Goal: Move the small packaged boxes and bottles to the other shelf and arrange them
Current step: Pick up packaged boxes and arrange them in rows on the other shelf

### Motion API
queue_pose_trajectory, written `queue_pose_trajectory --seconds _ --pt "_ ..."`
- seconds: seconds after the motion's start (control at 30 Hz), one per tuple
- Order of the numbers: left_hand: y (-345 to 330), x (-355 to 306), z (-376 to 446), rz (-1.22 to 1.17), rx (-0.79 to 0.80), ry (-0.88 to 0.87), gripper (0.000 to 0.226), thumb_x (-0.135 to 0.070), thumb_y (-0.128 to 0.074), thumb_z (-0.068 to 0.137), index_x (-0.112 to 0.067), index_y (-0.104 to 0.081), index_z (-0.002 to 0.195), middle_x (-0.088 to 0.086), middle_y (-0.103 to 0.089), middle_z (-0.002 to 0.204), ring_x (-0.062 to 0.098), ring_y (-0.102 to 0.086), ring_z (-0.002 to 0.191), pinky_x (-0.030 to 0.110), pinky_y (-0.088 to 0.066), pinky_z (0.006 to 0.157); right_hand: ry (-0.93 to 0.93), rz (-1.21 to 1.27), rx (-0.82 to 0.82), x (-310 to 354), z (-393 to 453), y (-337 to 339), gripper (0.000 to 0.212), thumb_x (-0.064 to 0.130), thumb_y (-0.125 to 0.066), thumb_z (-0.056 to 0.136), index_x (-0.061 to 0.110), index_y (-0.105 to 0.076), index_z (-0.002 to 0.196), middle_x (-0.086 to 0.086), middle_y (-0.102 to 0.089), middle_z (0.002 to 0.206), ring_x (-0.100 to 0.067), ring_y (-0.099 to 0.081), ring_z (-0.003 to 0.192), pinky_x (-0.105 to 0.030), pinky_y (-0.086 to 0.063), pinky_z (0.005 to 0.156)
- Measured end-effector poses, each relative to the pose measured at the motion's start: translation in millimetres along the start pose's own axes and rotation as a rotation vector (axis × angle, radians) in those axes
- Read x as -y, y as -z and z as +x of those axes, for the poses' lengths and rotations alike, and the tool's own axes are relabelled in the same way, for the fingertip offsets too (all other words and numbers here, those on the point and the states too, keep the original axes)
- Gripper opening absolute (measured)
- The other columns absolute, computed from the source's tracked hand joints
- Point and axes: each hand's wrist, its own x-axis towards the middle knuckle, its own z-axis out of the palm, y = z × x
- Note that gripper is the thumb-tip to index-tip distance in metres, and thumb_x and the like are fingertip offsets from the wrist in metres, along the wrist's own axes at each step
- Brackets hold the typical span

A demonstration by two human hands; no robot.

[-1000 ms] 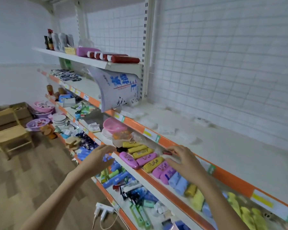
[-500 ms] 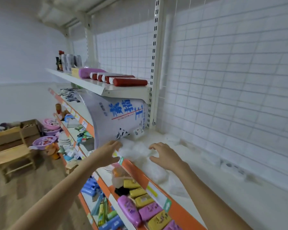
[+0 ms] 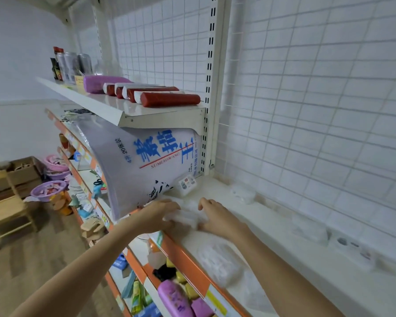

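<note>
A clear plastic pack point(image 3: 189, 213) lies at the front of the white shelf point(image 3: 295, 266), just right of a big white bag with blue lettering point(image 3: 146, 165). My left hand point(image 3: 154, 217) grips the pack's left end between thumb and fingers. My right hand point(image 3: 217, 219) grips its right end the same way. A second clear pack point(image 3: 220, 264) lies nearer me on the same shelf. A small white box point(image 3: 187, 184) sits behind the bag's corner. More pale small boxes point(image 3: 352, 249) line the back by the wire grid.
Red tubes point(image 3: 169, 99), a purple pack and dark bottles point(image 3: 57, 65) sit on the top shelf. Purple and yellow bottles point(image 3: 176, 298) fill the shelf below the orange rail point(image 3: 188, 257). Wooden chair and purple basins point(image 3: 48, 188) stand at left on the floor.
Both hands rose from the lower shelf of purple and yellow bottles to the white shelf, then closed in on the clear pack from both sides. The view tilted upward.
</note>
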Motion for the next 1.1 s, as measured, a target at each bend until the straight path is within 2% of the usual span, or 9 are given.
queue_pose_trajectory --seconds 0.1,0.17,0.27,0.37,0.53,0.7,0.77,0.97,1.1 --pt "3.4 -4.1 27.0 -0.075 0.074 -0.023 0.027 -0.033 -0.063 0.084 -0.024 -0.054 0.108 -0.005 -0.059 0.106 0.012 -0.055 0.09 0.022 -0.046 0.078 -0.052 0.005 -0.01 -19.2 -3.1 12.8 0.046 0.021 -0.066 0.077 0.02 -0.041 0.115 -0.002 -0.044 0.121 -0.021 -0.043 0.11 -0.031 -0.039 0.081" --pt "2.8 -9.1 46.0 -0.161 0.107 -0.028 0.032 -0.033 -0.063 0.085 -0.024 -0.05 0.112 -0.006 -0.058 0.104 0.008 -0.056 0.087 0.015 -0.043 0.07 -0.113 0.025 -0.001 -36.9 -11.5 23.9 0.049 0.016 -0.064 0.077 0.021 -0.04 0.119 0.001 -0.041 0.122 -0.018 -0.042 0.108 -0.03 -0.04 0.082" --pt "-2.0 -16.4 71.4 -0.287 0.13 -0.04 0.039 -0.029 -0.062 0.086 -0.03 -0.041 0.118 -0.011 -0.055 0.096 0.001 -0.055 0.082 0.015 -0.044 0.065 -0.205 0.046 -0.014 -61.9 -26.9 36.2 0.052 0.017 -0.063 0.076 0.023 -0.039 0.122 0.003 -0.039 0.121 -0.015 -0.043 0.103 -0.03 -0.042 0.082" --pt "-6.6 -20.4 92.1 -0.417 0.143 -0.04 0.033 -0.023 -0.059 0.089 -0.03 -0.04 0.115 -0.014 -0.052 0.088 -0.003 -0.053 0.079 0.014 -0.044 0.062 -0.306 0.085 -0.026 -80.0 -42.6 42.5 0.055 0.018 -0.062 0.076 0.025 -0.038 0.125 0.003 -0.039 0.128 -0.015 -0.042 0.114 -0.031 -0.043 0.089" --pt "-17.5 -19.3 117.3 -0.485 0.125 -0.047 0.029 -0.026 -0.056 0.091 -0.029 -0.045 0.118 -0.003 -0.058 0.105 0.003 -0.055 0.084 0.011 -0.043 0.067 -0.392 0.123 -0.05 -92.0 -60.1 44.7 0.063 0.019 -0.062 0.08 0.024 -0.033 0.135 0.004 -0.036 0.138 -0.015 -0.035 0.127 -0.028 -0.037 0.099" --pt "-23.9 -16.3 126.0 -0.506 0.187 -0.105 0.047 -0.03 -0.068 0.081 -0.032 -0.045 0.123 -0.006 -0.051 0.117 0.007 -0.056 0.097 0.025 -0.051 0.084 -0.454 0.221 -0.075 -96.5 -61.9 41.9 0.073 0.022 -0.065 0.08 0.029 -0.025 0.141 0.002 -0.03 0.144 -0.016 -0.028 0.134 -0.034 -0.034 0.105" --pt "-24.2 -15.3 126.9 -0.507 0.227 -0.112 0.057 -0.03 -0.071 0.078 -0.029 -0.043 0.128 -0.007 -0.048 0.118 0.008 -0.056 0.1 0.022 -0.05 0.083 -0.486 0.256 -0.069 -96.1 -61.3 40.4 0.076 0.024 -0.066 0.08 0.027 -0.023 0.143 0.001 -0.029 0.145 -0.016 -0.026 0.134 -0.033 -0.032 0.106" --pt "-32.3 -12.7 132.6 -0.449 0.203 -0.145 0.071 -0.035 -0.075 0.073 -0.02 -0.041 0.133 -0.003 -0.045 0.123 0.008 -0.05 0.102 0.009 -0.039 0.072 -0.625 0.188 -0.162 -88.7 -59.3 36.7 0.066 0.047 -0.069 0.077 0.019 -0.04 0.13 0.002 -0.04 0.123 -0.018 -0.033 0.119 -0.028 -0.031 0.093" --pt "-35.3 -15.8 133.5 -0.428 0.178 -0.151 0.069 -0.032 -0.073 0.076 -0.015 -0.041 0.134 -0.002 -0.044 0.121 0.008 -0.048 0.101 0.013 -0.036 0.075 -0.648 0.188 -0.191 -84.8 -61.9 32.1 0.06 0.038 -0.069 0.076 0.018 -0.043 0.126 0.002 -0.041 0.117 -0.02 -0.036 0.117 -0.03 -0.036 0.09"
